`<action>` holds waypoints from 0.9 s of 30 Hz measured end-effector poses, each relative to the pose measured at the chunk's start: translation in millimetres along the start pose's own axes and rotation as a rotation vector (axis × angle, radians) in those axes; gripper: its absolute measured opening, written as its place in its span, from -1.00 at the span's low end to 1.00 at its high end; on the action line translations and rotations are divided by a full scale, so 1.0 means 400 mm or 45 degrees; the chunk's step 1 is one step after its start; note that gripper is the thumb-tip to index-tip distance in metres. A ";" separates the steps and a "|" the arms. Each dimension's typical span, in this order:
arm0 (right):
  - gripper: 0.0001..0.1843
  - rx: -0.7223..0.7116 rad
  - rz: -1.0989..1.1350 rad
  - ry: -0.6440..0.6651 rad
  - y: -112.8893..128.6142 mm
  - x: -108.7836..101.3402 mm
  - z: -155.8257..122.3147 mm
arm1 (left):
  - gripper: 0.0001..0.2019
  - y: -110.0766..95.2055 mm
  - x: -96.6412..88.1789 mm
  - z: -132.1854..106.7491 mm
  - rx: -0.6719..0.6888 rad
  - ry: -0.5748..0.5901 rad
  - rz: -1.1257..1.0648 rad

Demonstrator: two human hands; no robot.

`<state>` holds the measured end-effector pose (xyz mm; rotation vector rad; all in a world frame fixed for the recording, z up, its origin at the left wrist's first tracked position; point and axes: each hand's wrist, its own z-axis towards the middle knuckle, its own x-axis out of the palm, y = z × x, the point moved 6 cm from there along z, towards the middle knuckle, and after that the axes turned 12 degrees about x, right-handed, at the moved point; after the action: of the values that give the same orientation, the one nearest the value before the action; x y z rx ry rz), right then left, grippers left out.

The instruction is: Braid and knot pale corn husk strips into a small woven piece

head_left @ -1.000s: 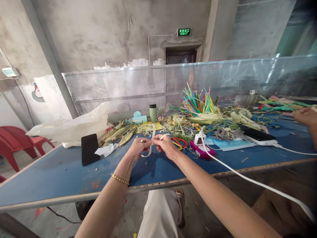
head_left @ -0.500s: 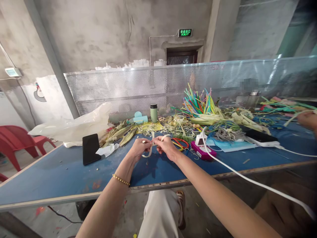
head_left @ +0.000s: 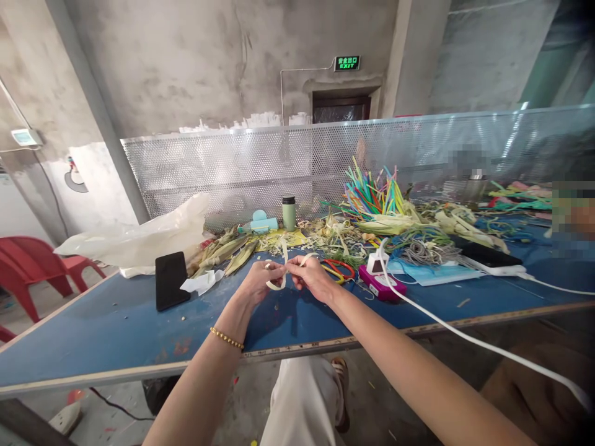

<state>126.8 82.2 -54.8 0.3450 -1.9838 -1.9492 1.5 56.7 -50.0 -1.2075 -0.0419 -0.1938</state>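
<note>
Two bare forearms come in over a pale-trousered knee [head_left: 300, 402], one gold beaded bracelet [head_left: 227, 338] on the left wrist. Now the hands, meeting above the blue table [head_left: 116, 334], well inside its front edge! Left hand [head_left: 263, 277]: thumb and fingers pressed together, pinching a pale strip [head_left: 285, 248]. Right hand [head_left: 311, 277]: closed to a pinch as well, on the same strip, fingertips practically touching the left's.

And the strip, right there between them: one flat stretch runs away from the person, its long axis front to back, pointing at the husk pile. A curl bends round below the left fingers, and a short length arches over the right hand; whether it's all one piece, I can't tell.

Beyond, left to right: one black phone [head_left: 171, 280], one crumpled white paper [head_left: 202, 282], one magenta box [head_left: 382, 283] bearing one white plug [head_left: 375, 263]. Further back, dry husks [head_left: 242, 257], too many to count, one green cup [head_left: 289, 215] standing upright, and a fan of coloured stems [head_left: 374, 195]. Behind those, the perforated metal screen [head_left: 218, 164], and high on the wall, one lit exit sign [head_left: 347, 63].
</note>
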 end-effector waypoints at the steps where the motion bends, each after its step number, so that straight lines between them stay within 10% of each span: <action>1: -0.58 -0.008 -0.006 -0.002 -0.002 0.001 0.002 | -0.66 -0.002 0.002 -0.001 0.008 0.013 -0.008; 27: -0.81 -0.135 -0.256 -0.199 0.024 -0.012 -0.007 | -0.78 -0.006 -0.001 0.001 0.074 -0.007 0.182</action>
<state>132.8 81.9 -45.5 0.3890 -1.9970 -2.2599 0.9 56.1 -47.7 -1.1479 0.0341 -0.0637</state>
